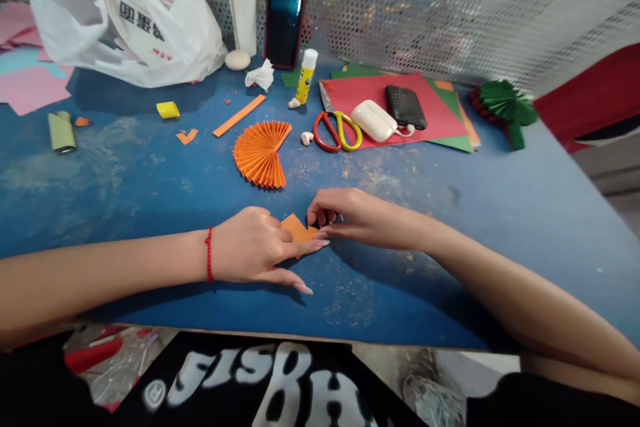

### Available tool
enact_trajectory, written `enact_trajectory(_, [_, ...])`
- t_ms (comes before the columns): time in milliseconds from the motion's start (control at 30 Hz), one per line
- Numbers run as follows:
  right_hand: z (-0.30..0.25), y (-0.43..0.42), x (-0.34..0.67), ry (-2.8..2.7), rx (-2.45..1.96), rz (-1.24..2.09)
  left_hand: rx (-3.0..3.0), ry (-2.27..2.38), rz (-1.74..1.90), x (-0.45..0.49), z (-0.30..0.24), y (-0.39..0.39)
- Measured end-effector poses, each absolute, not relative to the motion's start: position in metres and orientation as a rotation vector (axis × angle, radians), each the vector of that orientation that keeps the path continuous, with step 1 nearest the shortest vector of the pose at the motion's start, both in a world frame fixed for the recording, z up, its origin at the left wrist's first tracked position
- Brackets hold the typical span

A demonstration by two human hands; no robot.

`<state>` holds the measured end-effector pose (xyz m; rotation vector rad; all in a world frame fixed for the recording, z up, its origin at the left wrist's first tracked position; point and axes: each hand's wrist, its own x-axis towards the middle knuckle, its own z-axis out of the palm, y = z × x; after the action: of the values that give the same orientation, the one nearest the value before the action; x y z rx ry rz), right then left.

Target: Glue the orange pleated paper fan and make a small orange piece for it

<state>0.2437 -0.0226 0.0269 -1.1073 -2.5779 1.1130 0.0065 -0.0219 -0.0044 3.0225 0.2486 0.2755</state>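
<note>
A small piece of orange paper lies on the blue table between my hands. My left hand, with a red string bracelet at the wrist, presses on it with the index finger stretched out. Its thumb points away to the right and its other fingers are curled. Thumb and fingers of my right hand close on the paper's right edge, partly covering it. Just beyond, an orange pleated paper fan rests half unfolded, near an orange paper strip.
Scissors, a white earbud case and a black case lie by red paper. A glue stick and a phone stand behind. A plastic bag sits back left; a green paper piece lies right.
</note>
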Motion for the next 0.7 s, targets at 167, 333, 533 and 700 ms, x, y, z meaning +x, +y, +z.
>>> enact_trajectory(167, [0.026, -0.026, 0.244, -2.554, -1.096, 1.116, 3.031, 0.202, 0.301, 0.002, -0.003, -0.021])
enact_trajectory(333, [0.027, -0.027, 0.247, -2.509, -1.034, 1.070, 2.967, 0.101, 0.413, -0.006, -0.001, -0.022])
enact_trajectory(533, [0.024, -0.030, 0.239, -2.111, -1.052, 1.380, 2.504, 0.518, 1.007, -0.004, 0.003, -0.023])
enact_trajectory(700, [0.001, -0.038, 0.218, -1.754, -0.971, 1.400, 2.139, 0.874, 1.023, 0.004, 0.000, -0.017])
